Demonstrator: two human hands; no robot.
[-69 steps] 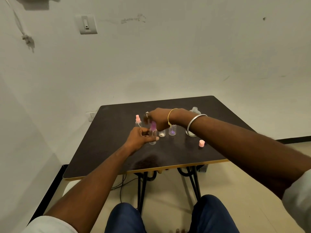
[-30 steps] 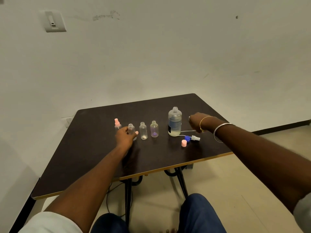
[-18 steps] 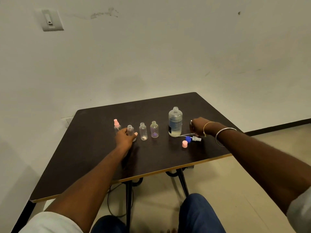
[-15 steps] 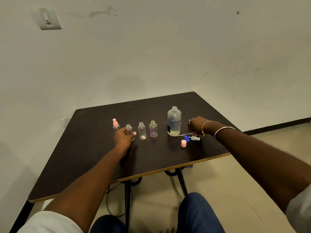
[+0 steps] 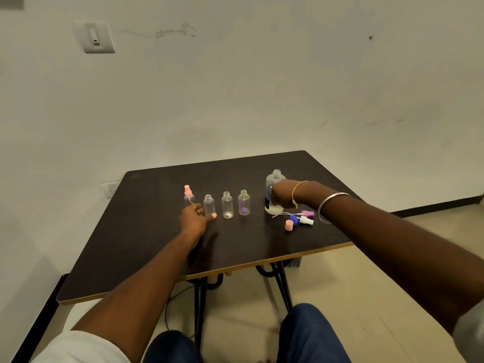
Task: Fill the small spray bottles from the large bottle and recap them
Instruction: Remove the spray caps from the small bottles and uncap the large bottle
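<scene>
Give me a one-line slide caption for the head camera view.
Right hand grips the large bottle while left hand holds an uncapped small bottle on the table.

Single wide-angle view from the person's head, facing forward and down. The worktop [image 5: 136, 247] lies near in mid-frame, the wall [image 5: 262, 95] behind it, the person's knees [image 5: 311, 334] at the lower edge.

No legible text anywhere. Large clear plastic bottle [image 5: 273, 179] on the dark worktop [image 5: 157, 244] is carrying a dark label strip [image 5: 267, 203] on its lower left side; lettering is blurring out, too small to read. Right hand [image 5: 284, 196] is covering the rest with its grip.
</scene>
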